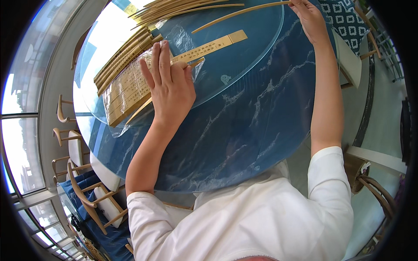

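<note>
Right hand (308, 21), at the upper right of the frame, pinches one end of a thin bamboo strip (238, 11), whose long axis slants left and slightly down, its free end nearer the left hand (174, 89). That hand lies left of centre, some fingers extended over plastic-wrapped bamboo slips (126, 93); I cannot tell whether it grips anything.
</note>
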Demonstrator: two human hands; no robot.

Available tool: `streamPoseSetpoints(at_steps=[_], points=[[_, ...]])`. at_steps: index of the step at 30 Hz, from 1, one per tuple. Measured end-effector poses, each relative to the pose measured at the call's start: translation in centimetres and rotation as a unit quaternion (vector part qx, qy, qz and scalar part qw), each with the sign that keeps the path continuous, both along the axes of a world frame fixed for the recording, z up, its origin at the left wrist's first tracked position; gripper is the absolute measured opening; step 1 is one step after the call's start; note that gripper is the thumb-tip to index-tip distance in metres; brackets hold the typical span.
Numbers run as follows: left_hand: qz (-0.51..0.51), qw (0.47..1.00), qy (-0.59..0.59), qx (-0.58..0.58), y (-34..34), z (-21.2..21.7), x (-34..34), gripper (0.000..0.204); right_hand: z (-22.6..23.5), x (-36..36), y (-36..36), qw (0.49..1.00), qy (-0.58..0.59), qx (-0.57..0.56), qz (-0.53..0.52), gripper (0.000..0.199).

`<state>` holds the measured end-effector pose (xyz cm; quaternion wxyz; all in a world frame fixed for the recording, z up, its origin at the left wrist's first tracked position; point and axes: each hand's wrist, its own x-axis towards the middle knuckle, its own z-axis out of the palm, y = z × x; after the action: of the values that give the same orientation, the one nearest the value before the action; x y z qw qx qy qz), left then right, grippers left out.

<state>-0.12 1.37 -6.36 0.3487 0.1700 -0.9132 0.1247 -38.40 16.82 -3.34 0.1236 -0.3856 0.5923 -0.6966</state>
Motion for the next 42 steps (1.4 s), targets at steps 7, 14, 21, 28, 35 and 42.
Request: streamPoseSetpoints(at_steps=[7, 14, 21, 28, 35, 42], points=[[0.0, 1.0, -0.003, 0.018, -0.6, -0.4, 0.0, 0.012, -0.6, -0.5, -0.2, 0.994, -0.049, -0.093, 0.029, 0.036], [0.007, 1.0, -0.003, 0.005, -0.3, -0.2, 0.3, 0.012, 0.0, 2.9, -1.5, 0.999, 0.036, 0.013, 0.005, 0.041], [0.014, 1.0, 0.008, 0.011, -0.2, -0.1, 0.0, 0.008, 0.3, 1.5, -0.5, 0.999, 0.002, -0.042, -0.001, 0.041], [-0.003, 1.0, 0.026, 0.007, -0.5, 0.1, -0.1, 0.009, 0.9, 3.3, -1.0, 0.998, 0.05, -0.017, -0.033, 0.042], [-0.019, 0.999, 0.033, 0.017, -0.9, 0.5, 0.4, 0.013, 0.8, 4.2, -1.9, 0.997, 0.034, -0.043, -0.063, 0.041], [-0.031, 0.998, 0.053, 0.014, -1.0, 0.5, 0.0, 0.014, -0.1, 3.9, -2.8, 0.993, -0.049, 0.027, -0.103, 0.041]])
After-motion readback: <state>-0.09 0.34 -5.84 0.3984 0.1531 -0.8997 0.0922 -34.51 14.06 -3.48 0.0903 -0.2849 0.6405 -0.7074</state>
